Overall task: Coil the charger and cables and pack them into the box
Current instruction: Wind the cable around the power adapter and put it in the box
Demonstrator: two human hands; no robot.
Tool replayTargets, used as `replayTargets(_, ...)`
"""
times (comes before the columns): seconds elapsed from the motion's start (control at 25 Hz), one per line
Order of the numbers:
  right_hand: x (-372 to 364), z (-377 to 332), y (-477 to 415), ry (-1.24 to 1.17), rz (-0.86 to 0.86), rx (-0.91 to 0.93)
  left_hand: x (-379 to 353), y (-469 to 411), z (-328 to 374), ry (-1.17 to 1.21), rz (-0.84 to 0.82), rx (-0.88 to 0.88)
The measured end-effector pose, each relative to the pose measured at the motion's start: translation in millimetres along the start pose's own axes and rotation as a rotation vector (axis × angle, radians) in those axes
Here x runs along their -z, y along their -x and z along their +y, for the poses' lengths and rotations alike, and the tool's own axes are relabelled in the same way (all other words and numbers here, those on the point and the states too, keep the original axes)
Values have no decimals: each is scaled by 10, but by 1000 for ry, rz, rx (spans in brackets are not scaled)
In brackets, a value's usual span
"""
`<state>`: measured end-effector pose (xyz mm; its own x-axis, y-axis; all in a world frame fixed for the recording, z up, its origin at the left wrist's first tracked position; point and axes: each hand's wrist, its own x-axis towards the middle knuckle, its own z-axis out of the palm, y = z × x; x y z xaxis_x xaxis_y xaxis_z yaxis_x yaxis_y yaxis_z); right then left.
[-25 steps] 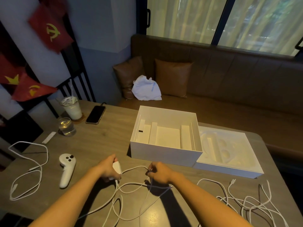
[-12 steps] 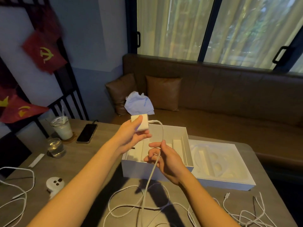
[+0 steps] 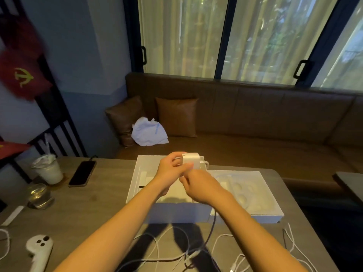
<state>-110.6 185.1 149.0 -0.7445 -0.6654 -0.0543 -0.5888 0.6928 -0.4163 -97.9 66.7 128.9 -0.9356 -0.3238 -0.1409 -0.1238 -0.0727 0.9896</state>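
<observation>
Head view.

- Left hand (image 3: pixel 170 172) grips the white charger (image 3: pixel 191 161) between thumb and curled fingers, raised over the far part of the open white box (image 3: pixel 176 212).
- Right hand (image 3: pixel 200 188) sits just under the charger, touching the left. Its fingers are curled in, seen from the back. The cable (image 3: pixel 213 222) drops from beneath it to the table (image 3: pixel 102 203), so it looks pinched there; the fingertips themselves are hidden.
- Change: 1 s ago both hands were low at the near table edge, apart, with the charger down by the loose loops. 0.5 s ago the charger was already lifted over the box, the right hand lower on the cable. Now the right hand has closed up to the charger.
- Reading: probably the start of the 1st wrap round the charger. Most of the cable is uncoiled on the table; nothing is packed yet.
- More cables (image 3: pixel 290 244) lie loose to the right, near the moulded tray (image 3: pixel 261 211) beside the box.
- Writing: none legible on charger, box or phone (image 3: pixel 82 173). The red flag (image 3: pixel 21 77) shows a yellow hammer-and-sickle emblem, no text.
</observation>
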Motion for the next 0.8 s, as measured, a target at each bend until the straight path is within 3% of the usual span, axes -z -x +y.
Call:
replayTargets(0.12,406,66,-47,71,11,94,67,26,21,10,-189,33)
replayTargets(0.36,626,286,-182,-354,267,99,151,96,185,276,-415,158)
replayTargets(0.64,562,324,-156,-721,330,61,158,150,295,51,-369,59)
replayTargets(0.8,485,353,-171,-985,340,-42,170,129,478,298,-348,36)
